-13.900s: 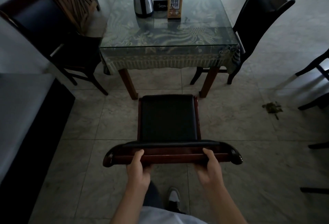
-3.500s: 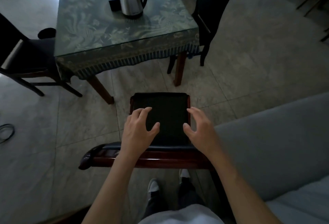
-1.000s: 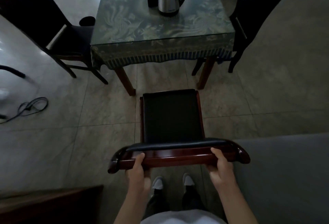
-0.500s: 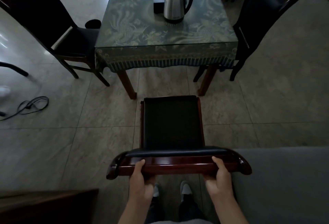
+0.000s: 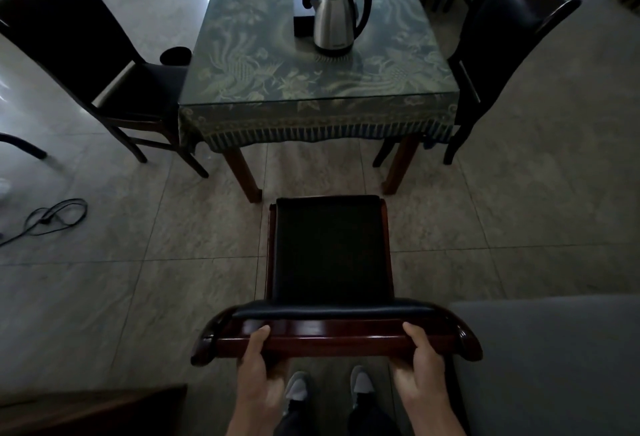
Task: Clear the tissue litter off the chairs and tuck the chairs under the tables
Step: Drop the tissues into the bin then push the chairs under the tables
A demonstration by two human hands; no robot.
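Two hands, left (image 5: 255,364), right (image 5: 421,363), gripping one chair (image 5: 332,252), apparently litter-free

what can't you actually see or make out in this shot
Head view only:
- Legs of the near chair: hidden beneath its own seat.
- Fingers of the left hand and right hand: curled under the backrest rail.
- Dark box on the table: partly behind the kettle, label unreadable.
- Left chair: its seat is too dark to check for tissue.
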